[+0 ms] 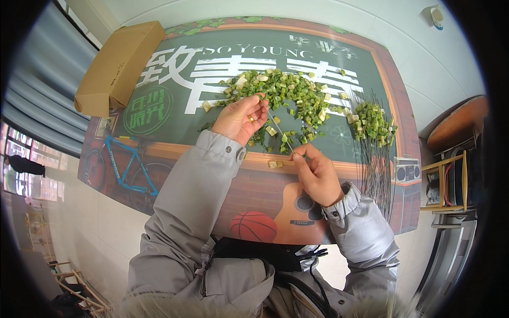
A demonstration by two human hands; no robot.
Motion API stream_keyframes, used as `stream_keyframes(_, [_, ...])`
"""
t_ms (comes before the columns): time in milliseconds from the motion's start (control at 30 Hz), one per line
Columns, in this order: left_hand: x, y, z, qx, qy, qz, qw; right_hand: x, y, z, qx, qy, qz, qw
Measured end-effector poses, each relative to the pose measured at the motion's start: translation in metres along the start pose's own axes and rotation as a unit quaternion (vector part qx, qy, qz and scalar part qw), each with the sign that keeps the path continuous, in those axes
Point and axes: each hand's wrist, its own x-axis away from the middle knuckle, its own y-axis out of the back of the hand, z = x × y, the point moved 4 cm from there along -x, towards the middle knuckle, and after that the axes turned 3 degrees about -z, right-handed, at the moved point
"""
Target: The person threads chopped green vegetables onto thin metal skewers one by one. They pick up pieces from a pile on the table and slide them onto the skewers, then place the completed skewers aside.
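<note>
Over the near edge of the pile, a thin skewer [278, 127] slants between my two hands. My left hand [243, 120] is closed in a pinch at its far end, where a bit of green shows between the fingertips. Thumb and forefinger of my right hand [318, 174] grip the near end. A small green piece [285, 139] appears against the skewer near my right fingers, but I cannot tell if it is threaded. Just beyond both hands spreads a loose pile of chopped green and pale vegetable pieces [297, 87].
To the right lies a bundle of thin dark skewers [374, 180] with green pieces [373, 124] clustered at their far ends. An open cardboard box [123, 63] stands at the far left of the printed tabletop [207, 204]. A wooden chair [450, 180] is beyond the right edge.
</note>
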Motion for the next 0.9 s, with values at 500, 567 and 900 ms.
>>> stream_keyframes(500, [0.016, -0.027, 0.021, -0.053, 0.058, 0.094, 0.992, -0.002, 0.005, 0.006, -0.025, -0.001, -0.046, 0.999])
stream_keyframes(567, [0.017, -0.029, 0.021, -0.049, 0.06, 0.104, 0.992, -0.002, 0.005, 0.006, -0.024, 0.0, -0.05, 0.998])
stream_keyframes(900, [0.021, -0.036, 0.024, -0.017, 0.065, 0.12, 0.991, -0.001, 0.005, 0.006, -0.047, -0.003, -0.044, 0.998])
